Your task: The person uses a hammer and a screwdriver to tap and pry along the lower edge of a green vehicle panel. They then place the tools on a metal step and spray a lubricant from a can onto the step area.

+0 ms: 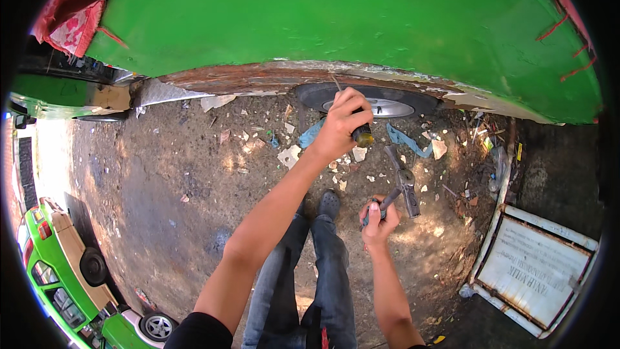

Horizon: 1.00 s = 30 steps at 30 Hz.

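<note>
My left hand (342,123) is wrapped round a screwdriver (363,136) with a dark handle and a yellowish butt end. Its thin metal shaft points up to the chipped lower edge (310,72) of a green car body panel (323,16); whether the tip touches is too small to tell. Lower and to the right, my right hand (380,223) grips a hammer (407,184) by its handle, the metal head standing clear of the screwdriver. Behind my left hand a car wheel (394,108) shows partly under the panel.
Broken filler flakes (289,156) and blue cloth scraps (410,141) litter the ground. A rusty white-framed sign (536,271) lies at the right. A green and beige car (64,278) stands at the lower left, and a red cloth (74,19) hangs at the upper left.
</note>
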Each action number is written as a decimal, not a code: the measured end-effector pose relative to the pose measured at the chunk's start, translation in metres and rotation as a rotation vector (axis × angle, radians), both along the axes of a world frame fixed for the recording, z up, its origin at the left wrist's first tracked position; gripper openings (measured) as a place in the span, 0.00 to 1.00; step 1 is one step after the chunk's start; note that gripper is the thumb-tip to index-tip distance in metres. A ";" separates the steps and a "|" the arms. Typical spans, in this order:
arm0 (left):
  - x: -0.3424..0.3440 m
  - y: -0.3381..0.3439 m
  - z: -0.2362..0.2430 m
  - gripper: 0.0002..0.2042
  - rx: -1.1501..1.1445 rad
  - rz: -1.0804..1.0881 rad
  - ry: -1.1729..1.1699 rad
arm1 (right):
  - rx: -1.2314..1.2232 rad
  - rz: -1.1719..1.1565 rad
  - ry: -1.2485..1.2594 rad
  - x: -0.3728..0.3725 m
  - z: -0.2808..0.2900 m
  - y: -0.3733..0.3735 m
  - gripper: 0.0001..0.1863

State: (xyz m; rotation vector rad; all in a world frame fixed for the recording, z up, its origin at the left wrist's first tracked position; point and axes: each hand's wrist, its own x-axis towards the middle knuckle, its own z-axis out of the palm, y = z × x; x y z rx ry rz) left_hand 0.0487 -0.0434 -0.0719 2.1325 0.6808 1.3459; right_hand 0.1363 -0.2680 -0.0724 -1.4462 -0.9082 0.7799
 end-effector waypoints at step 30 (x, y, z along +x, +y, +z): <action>0.003 0.008 0.008 0.16 0.008 0.016 -0.030 | -0.032 0.058 -0.141 0.003 -0.022 0.002 0.15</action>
